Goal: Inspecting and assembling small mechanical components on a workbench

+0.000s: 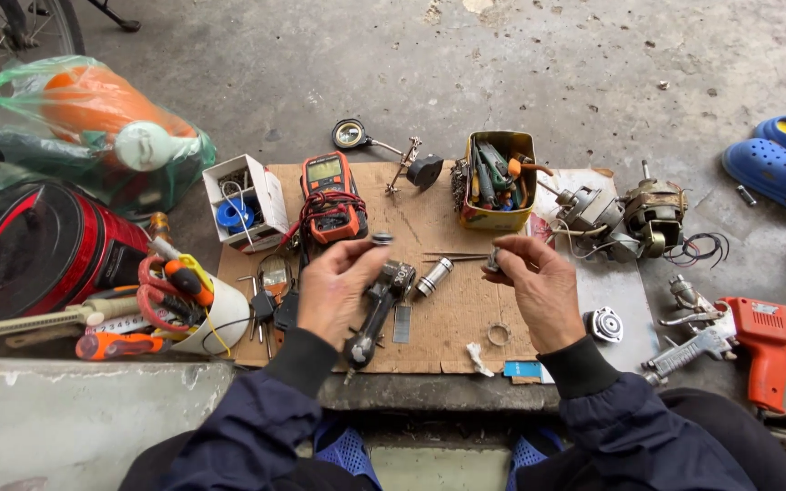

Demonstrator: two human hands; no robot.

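My left hand [337, 289] is raised over a sheet of brown cardboard [452, 314] and pinches a small dark round part [382, 239] between thumb and fingertips. My right hand [539, 289] is lifted beside it, fingers curled around a small metal piece [493, 262] that is mostly hidden. Below the left hand a black hand tool with a metal head [377, 309] lies on the cardboard. A short silver cylinder [434, 276] rests between the hands, with a metal ring [498, 334] near the right wrist.
An orange multimeter [331, 195], a white box of wire [246, 202], a yellow tin of tools [499, 180] and a magnifier stand [384, 150] sit at the back. Motor parts [634, 218], an orange power tool [761, 345], a bearing [604, 324] lie right; screwdrivers in a cup [188, 314] left.
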